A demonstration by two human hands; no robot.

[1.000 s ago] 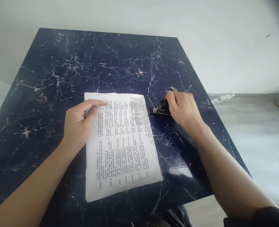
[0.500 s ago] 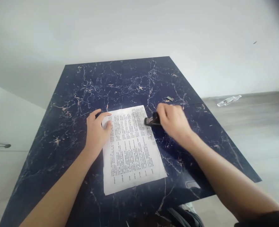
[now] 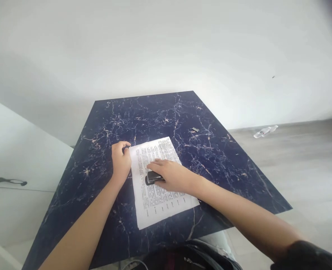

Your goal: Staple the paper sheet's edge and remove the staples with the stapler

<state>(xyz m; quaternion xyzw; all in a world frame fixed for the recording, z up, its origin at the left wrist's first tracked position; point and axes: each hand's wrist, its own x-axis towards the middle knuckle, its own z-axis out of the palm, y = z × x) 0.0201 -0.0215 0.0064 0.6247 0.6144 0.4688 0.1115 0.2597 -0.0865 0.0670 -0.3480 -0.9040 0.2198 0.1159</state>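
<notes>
Printed sheets of paper (image 3: 143, 210) lie on the table at a slight slant, several thin edges showing along the right side. My left hand (image 3: 121, 161) is at their upper left corner, its fingers curled in and thumb against the paper's edge. A black stapler (image 3: 154, 176) rests over the middle of the print. My right hand (image 3: 171, 174) is wrapped over it from the right, hiding its rear part and some of the text.
The dark blue marbled table (image 3: 143, 116) stands against a pale wall. A small strip of staples (image 3: 194, 130) lies beyond the paper to the right. A clear plastic item (image 3: 265, 131) is on the floor, and a cabinet handle (image 3: 11, 181) is at the left.
My right hand has brought the stapler from the paper's right edge leftward and nearer, onto its middle. My left fingers have curled in more. The whole view has shifted.
</notes>
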